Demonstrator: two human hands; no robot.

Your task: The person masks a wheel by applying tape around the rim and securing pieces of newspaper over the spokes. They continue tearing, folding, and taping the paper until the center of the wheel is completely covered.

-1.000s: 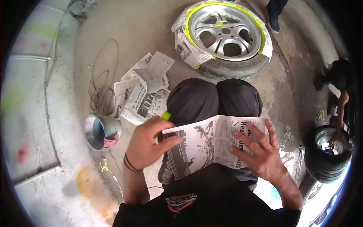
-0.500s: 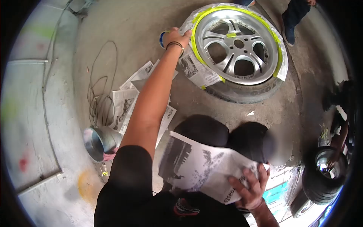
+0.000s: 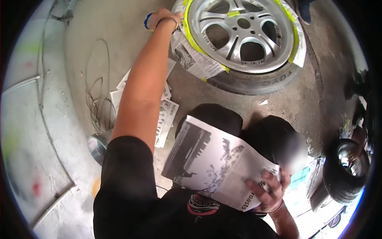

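My left hand (image 3: 166,19) is stretched out to the near-left edge of a silver alloy wheel (image 3: 243,44), its fingers at the masked rim. A blue-edged roll of tape (image 3: 148,21) sits in that hand, on the side away from the wheel; the grip itself is partly hidden. Yellow-green tape (image 3: 192,39) runs around the rim and holds newspaper (image 3: 195,59) over part of the tire (image 3: 254,84). In front of my body, my right hand (image 3: 271,192) is closed on a loose newspaper sheet (image 3: 215,159), fingers over its right end.
More newspaper (image 3: 166,119) lies on the floor under my left arm. Beside it are a coiled wire (image 3: 97,103) and a metal bucket (image 3: 97,148). A spare tire (image 3: 344,175) is at the right. Another person's foot (image 3: 304,11) stands beyond the wheel.
The wheel and floor have shifted up and left in view as the head moved. My left hand stays by the wheel's edge, and my right hand still holds the newspaper sheet.
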